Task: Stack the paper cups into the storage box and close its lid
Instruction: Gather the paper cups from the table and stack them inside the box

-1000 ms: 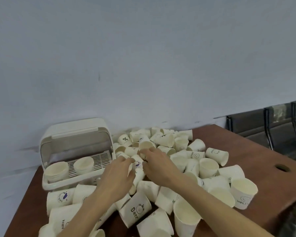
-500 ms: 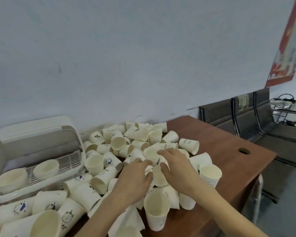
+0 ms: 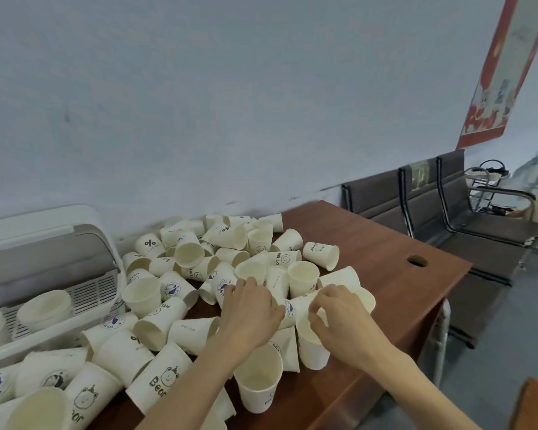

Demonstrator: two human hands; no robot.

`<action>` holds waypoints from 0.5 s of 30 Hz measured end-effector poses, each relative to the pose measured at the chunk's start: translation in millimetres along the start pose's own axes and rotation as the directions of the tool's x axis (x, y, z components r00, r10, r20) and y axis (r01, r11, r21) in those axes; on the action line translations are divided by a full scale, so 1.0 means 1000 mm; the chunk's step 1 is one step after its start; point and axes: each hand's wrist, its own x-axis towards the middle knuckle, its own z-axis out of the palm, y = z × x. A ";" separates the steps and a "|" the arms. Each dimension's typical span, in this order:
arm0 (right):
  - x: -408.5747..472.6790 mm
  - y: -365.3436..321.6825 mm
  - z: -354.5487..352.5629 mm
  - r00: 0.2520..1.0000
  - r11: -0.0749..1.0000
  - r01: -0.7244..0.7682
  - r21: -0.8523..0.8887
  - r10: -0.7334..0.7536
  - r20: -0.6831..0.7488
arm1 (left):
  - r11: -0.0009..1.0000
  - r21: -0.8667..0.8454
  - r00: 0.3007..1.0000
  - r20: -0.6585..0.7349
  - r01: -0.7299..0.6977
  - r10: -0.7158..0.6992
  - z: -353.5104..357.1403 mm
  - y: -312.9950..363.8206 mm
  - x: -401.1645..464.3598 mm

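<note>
Several white paper cups (image 3: 196, 268) lie in a loose pile across the brown table (image 3: 385, 274). The white storage box (image 3: 84, 293) stands at the left with its lid (image 3: 44, 218) raised, and two cup stacks (image 3: 44, 308) sit on its grille. My right hand (image 3: 342, 324) pinches the rim of an upright cup (image 3: 314, 352) near the table's front edge. My left hand (image 3: 249, 318) lies palm down on the pile, its thumb against a lying cup (image 3: 298, 304) between the hands. What is under its palm is hidden.
An upright empty cup (image 3: 258, 383) stands just in front of my left wrist. The table has a round cable hole (image 3: 416, 261) at the right. Dark waiting chairs (image 3: 448, 206) stand along the wall beyond the table, under a red poster (image 3: 497, 72).
Both hands have moved from the pile's middle beside the box toward its right front side. The view has swung right, so the box now sits at the left edge.
</note>
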 end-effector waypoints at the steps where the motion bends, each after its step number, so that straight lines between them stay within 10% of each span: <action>1: -0.002 0.000 0.002 1.000 1.000 0.014 -0.028 -0.013 0.028 | 1.000 0.012 1.000 0.013 0.006 -0.006 0.002 0.001 0.001; 15: -0.006 -0.009 0.013 0.978 0.937 0.162 -0.308 -0.112 0.174 | 0.997 -0.070 0.997 -0.071 -0.013 0.008 -0.010 0.009 0.007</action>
